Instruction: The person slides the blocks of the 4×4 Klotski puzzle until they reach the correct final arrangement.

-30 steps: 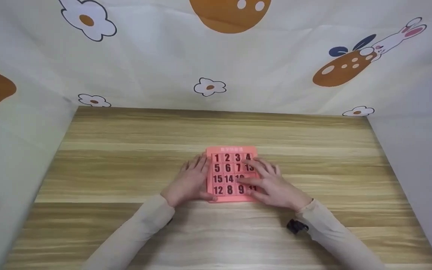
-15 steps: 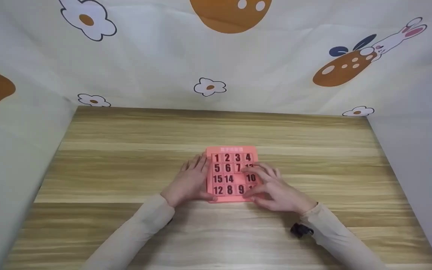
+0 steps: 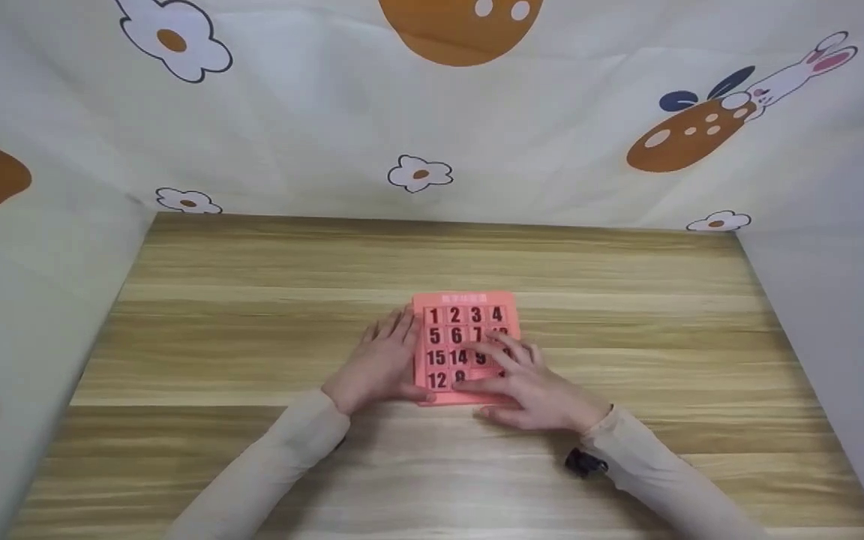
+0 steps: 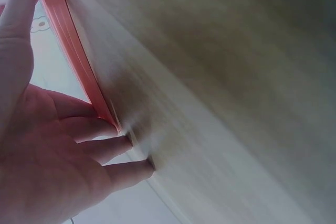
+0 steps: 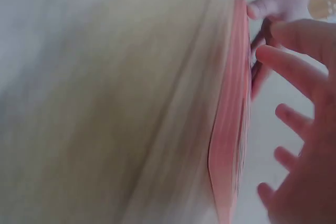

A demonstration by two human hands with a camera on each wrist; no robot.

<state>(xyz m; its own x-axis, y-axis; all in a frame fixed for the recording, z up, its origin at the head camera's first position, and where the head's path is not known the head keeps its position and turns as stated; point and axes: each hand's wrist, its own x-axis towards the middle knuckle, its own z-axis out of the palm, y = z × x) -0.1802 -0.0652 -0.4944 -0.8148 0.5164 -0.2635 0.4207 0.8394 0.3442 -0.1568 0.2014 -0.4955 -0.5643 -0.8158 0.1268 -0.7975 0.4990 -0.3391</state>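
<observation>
A pink number slide puzzle (image 3: 503,298) lies flat on the table in the head view. My left hand (image 3: 381,366) steadies it, fingers straight along its left side and thumb at the near left corner. Its side wall (image 4: 73,43) runs between that thumb and fingers in the left wrist view. Over the lower right of the board spreads my right hand (image 3: 544,390), its index fingertip at the 8 tile (image 3: 460,375). Another finger lies beside the 9 tile (image 3: 481,359) in the third row. Tiles at the right are partly covered. Separated right fingers (image 5: 296,74) show in the right wrist view.
The wood-grain table (image 3: 267,300) runs back to a pale cloth wall (image 3: 312,127) printed with flowers and a rabbit. Similar pale walls stand at both sides. A small black device (image 3: 586,462) sits at the right wrist.
The 10 tile slid right in the third row. Then the 9 tile moved up from the bottom row into its place. My right hand shifted left and nearer; the left stayed put.
</observation>
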